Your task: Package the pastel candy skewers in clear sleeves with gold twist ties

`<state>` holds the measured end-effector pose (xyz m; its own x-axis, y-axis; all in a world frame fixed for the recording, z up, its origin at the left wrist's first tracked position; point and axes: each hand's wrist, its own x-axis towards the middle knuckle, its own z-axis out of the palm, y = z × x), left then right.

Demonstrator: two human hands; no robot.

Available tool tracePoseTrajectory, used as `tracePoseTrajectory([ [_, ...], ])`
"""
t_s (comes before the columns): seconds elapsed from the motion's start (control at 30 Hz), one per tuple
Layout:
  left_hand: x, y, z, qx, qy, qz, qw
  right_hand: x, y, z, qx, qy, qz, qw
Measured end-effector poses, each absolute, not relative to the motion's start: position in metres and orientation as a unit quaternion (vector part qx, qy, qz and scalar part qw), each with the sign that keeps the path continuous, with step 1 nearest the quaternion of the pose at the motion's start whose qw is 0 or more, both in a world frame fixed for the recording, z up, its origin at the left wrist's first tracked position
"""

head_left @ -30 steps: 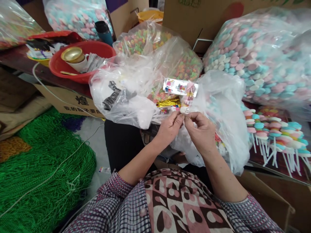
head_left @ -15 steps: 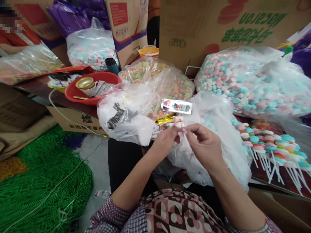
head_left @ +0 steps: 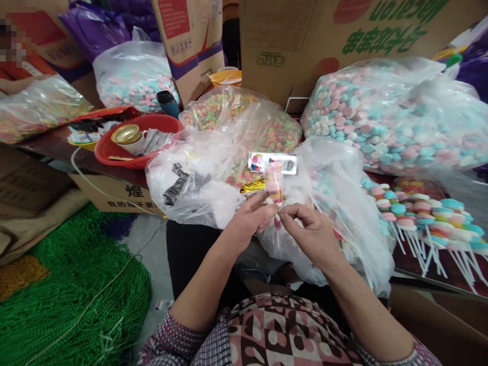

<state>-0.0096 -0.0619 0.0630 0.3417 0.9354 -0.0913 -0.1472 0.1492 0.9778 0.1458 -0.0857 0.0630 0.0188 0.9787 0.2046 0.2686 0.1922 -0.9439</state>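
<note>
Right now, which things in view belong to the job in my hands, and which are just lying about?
Likely part of the job:
wrapped sweets in the left hand, right hand close by
gold strips
sweets on sticks

Seemingly just lying about:
gold bowl
blue tumbler
green cords

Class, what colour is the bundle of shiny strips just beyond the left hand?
Gold; the bundle shows best in the head view.
</note>
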Motion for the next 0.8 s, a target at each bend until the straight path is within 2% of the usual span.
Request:
tracePoseTrajectory([
  [0.17, -0.007, -0.074, 0.064, 0.673, 0.355, 0.345, 0.550, 0.156, -0.088, 0.052, -0.435, -0.456, 0.543, 0.555],
  [0.27, 0.008, -0.081, 0.062, 0.783, 0.287, 0.297, 0.464, 0.169, -0.097, 0.048, -0.409, -0.388, 0.612, 0.555],
  [0.43, 0.034, -0.088, 0.056, 0.847, 0.203, 0.207, 0.446, 0.215, -0.143, 0.038, -0.459, -0.321, 0.622, 0.548],
  [0.53, 0.036, -0.081, 0.052, 0.828, 0.258, 0.218, 0.448, 0.260, -0.189, 0.031, -0.511, -0.252, 0.616, 0.544],
  [0.67, 0.027, -0.065, 0.044, 0.758, 0.397, 0.290, 0.429, 0.332, -0.258, 0.011, -0.658, -0.160, 0.499, 0.541],
  [0.73, 0.022, -0.058, 0.041, 0.717, 0.447, 0.317, 0.431, 0.364, -0.289, -0.003, -0.745, -0.155, 0.431, 0.485],
  [0.8, 0.017, -0.054, 0.038, 0.678, 0.486, 0.342, 0.432, 0.388, -0.309, -0.016, -0.848, -0.193, 0.304, 0.389],
])
